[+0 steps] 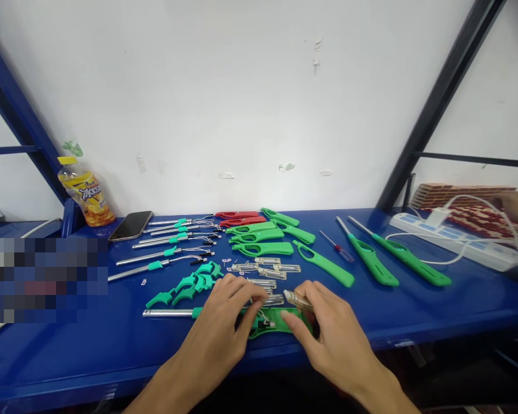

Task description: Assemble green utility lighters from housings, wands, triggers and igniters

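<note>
In front of me lies an open green lighter shell, with a silver metal tube reaching out of it to the left. Thin wires and a small dark part show inside the shell. My left hand is over the shell's left part, thumb and fingertips pinched together; what is between them is hidden. Held between the thumb and fingers of my right hand is a clear fuel tank with a whitish end, just above the shell. More clear fuel tanks lie behind my hands.
Teal triggers are heaped at left, below several metal tubes with wires. Green shells and red shells lie behind. A screwdriver, two long lighters, a power strip, a phone and a bottle surround them. Another person's hand is at far right.
</note>
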### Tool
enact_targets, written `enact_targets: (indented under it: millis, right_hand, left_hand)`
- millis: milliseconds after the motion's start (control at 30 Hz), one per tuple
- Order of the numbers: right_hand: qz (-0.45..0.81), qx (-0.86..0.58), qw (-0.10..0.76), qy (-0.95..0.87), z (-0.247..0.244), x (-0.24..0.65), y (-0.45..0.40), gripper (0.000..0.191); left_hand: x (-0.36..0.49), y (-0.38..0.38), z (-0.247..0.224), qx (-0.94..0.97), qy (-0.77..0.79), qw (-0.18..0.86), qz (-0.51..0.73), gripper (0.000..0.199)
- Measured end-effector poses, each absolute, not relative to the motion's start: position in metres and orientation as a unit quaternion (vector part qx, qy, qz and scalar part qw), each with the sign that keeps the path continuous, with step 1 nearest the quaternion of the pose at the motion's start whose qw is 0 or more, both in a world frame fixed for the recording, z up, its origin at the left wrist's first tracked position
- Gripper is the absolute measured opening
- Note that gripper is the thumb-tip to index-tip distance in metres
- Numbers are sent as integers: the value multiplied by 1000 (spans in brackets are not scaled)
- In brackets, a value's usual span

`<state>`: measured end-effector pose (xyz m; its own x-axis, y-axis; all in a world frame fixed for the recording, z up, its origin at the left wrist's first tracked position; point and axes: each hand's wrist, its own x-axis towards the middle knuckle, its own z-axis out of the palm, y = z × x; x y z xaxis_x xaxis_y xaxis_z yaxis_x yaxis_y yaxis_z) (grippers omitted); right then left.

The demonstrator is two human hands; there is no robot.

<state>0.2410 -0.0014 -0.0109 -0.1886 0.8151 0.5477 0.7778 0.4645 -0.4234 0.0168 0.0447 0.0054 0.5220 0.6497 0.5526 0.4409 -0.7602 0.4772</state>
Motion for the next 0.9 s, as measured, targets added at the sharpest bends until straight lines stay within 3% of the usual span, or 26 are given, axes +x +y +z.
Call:
enact_targets:
  millis: [167, 267, 433, 900]
  right_hand:
    - [62, -496, 401, -767, -10, 243, -3, 32]
    - [59, -497, 399, -768, -12, 243, -2, 22]
    - [17, -470, 398, -788, -16, 243, 1, 9]
    - [-11, -458, 391, -798, -16, 241, 2, 7]
  left_hand:
    - [16, 45, 3, 848, 297, 113, 423, 25]
    - [17, 44, 2, 845, 299, 108, 430, 27]
    - [16, 46, 2, 845, 294, 112, 433, 21]
    - [14, 49, 1, 849, 291, 103, 429, 12]
